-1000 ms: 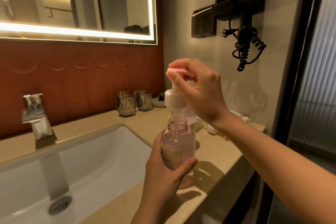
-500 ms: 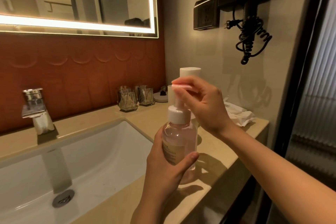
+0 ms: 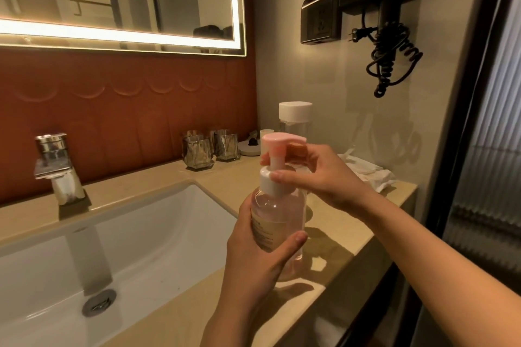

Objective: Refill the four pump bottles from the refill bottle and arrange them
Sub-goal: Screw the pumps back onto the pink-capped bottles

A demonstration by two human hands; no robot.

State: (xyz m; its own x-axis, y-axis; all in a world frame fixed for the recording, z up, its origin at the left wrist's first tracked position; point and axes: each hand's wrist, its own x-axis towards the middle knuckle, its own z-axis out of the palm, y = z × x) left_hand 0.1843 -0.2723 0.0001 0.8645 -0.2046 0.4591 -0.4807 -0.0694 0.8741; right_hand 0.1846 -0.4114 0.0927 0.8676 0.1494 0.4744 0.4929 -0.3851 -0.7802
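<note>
left hand (image 3: 253,259) gripping pink pump bottle (image 3: 277,222), right hand (image 3: 318,177) pinching its white collar (image 3: 272,182)

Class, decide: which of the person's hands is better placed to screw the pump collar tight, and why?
Right. The right hand pinches the white collar; the left hand grips the pump bottle, steadying it.

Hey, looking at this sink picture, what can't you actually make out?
Head view:
- Label text on the bottle: too small, partly under the left hand.
- Pump collar seating: covered by the right hand.
- White-capped bottle: lower part hidden behind pump and right hand.
- Other pump bottles: none plainly seen; anything behind the hands is hidden.
</note>
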